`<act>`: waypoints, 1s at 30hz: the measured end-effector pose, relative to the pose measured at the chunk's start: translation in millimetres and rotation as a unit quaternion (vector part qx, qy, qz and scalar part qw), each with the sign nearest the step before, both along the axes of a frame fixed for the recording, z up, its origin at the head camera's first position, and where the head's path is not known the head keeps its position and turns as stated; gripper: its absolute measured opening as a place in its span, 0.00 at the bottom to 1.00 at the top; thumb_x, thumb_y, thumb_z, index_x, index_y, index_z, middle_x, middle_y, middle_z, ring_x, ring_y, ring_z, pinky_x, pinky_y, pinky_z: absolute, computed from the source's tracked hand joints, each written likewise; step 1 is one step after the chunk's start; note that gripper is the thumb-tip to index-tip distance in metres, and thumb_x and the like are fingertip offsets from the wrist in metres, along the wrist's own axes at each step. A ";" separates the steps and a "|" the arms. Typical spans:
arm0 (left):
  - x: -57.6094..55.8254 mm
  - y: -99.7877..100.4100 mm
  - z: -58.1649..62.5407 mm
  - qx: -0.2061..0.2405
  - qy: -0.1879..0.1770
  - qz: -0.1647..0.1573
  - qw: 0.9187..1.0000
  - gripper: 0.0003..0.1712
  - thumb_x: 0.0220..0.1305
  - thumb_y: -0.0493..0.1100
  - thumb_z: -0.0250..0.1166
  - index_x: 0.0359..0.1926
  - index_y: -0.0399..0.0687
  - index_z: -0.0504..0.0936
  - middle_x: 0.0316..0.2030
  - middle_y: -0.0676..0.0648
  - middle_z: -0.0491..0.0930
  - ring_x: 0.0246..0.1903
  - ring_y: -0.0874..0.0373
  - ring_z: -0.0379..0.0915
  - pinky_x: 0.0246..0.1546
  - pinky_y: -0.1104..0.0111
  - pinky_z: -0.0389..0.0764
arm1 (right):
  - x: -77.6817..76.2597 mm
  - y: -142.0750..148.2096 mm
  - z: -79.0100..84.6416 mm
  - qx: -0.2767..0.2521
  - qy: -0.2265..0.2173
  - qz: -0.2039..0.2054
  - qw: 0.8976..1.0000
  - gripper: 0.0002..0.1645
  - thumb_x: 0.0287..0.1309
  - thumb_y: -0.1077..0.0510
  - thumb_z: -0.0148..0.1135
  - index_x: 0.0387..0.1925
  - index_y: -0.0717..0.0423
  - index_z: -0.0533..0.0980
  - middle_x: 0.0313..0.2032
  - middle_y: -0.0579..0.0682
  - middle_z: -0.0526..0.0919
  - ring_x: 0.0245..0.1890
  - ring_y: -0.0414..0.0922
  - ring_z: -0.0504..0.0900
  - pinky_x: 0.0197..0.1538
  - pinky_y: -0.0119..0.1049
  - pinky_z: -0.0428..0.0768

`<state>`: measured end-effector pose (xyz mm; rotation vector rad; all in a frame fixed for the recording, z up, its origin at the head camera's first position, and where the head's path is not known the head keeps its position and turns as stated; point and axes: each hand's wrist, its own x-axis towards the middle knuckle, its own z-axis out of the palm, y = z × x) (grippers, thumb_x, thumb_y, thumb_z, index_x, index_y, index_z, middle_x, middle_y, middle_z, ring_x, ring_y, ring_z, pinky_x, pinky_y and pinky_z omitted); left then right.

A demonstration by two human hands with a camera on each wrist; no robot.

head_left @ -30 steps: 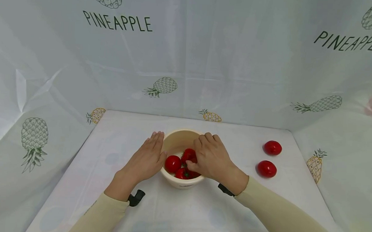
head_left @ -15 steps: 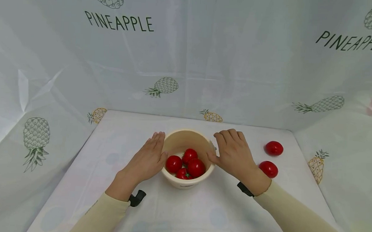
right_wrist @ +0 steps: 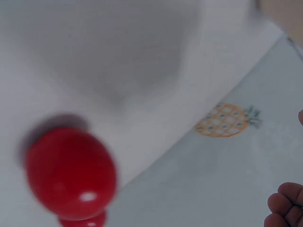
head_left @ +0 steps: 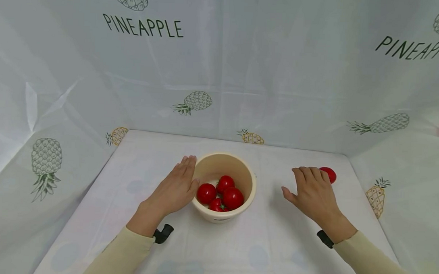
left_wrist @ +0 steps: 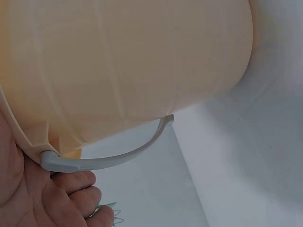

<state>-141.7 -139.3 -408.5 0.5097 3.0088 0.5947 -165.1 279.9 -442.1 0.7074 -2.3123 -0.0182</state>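
Note:
A cream plastic bucket (head_left: 222, 163) stands mid-table with several red tomatoes (head_left: 233, 198) inside. My left hand (head_left: 175, 186) rests against the left of its rim, fingers straight. In the left wrist view the palm lies by the rim, next to the bucket's grey handle (left_wrist: 113, 161). My right hand (head_left: 313, 194) hovers over the table's right side, fingers spread from the thumb, holding nothing. Beyond its fingertips a red tomato (head_left: 328, 174) shows partly. The right wrist view has a nearer tomato (right_wrist: 71, 172) with another (right_wrist: 85, 221) just behind; the hand hides one of them from the head view.
A white cloth covers the table (head_left: 161, 151). Hanging sheets printed with pineapples (head_left: 198, 100) close off the back and both sides. The right-hand tomatoes lie towards the table's right edge.
My right hand has come out of the bucket, leaving a tomato there, and has moved right to above the loose tomatoes. The left hand stays at the rim.

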 end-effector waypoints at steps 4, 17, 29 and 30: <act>-0.3 0.0 -0.3 0.001 0.000 0.000 1.000 0.42 0.81 0.52 0.48 0.83 0.32 0.49 0.83 0.36 0.51 0.84 0.41 0.42 0.83 0.49 0.51 | 7.8 27.4 -13.6 0.010 -0.027 -0.025 0.999 0.49 0.71 0.28 0.39 0.51 0.72 0.76 0.44 0.67 0.84 0.46 0.68 0.79 0.45 0.63 0.77; 0.0 0.0 0.1 0.003 -0.002 0.002 1.000 0.42 0.81 0.53 0.48 0.83 0.32 0.49 0.83 0.36 0.51 0.84 0.42 0.42 0.83 0.49 0.50 | 20.1 84.3 -49.1 0.021 -0.082 -0.098 0.992 0.58 0.68 0.20 0.28 0.51 0.72 0.74 0.42 0.71 0.81 0.44 0.70 0.77 0.41 0.64 0.77; 0.9 0.2 0.9 0.005 -0.005 0.003 1.000 0.42 0.81 0.53 0.48 0.83 0.33 0.48 0.83 0.36 0.51 0.84 0.42 0.41 0.83 0.49 0.50 | 25.9 96.6 -68.9 0.005 -0.181 -0.181 0.967 0.44 0.46 0.35 0.76 0.43 0.71 0.74 0.42 0.72 0.82 0.43 0.68 0.76 0.40 0.64 0.75; 1.0 0.4 1.1 0.005 -0.004 0.003 1.000 0.42 0.81 0.53 0.48 0.83 0.33 0.48 0.83 0.36 0.51 0.84 0.42 0.41 0.83 0.49 0.50 | 26.0 96.3 -69.4 0.002 -0.189 -0.185 0.964 0.43 0.47 0.35 0.76 0.43 0.71 0.73 0.41 0.72 0.82 0.44 0.68 0.76 0.40 0.63 0.75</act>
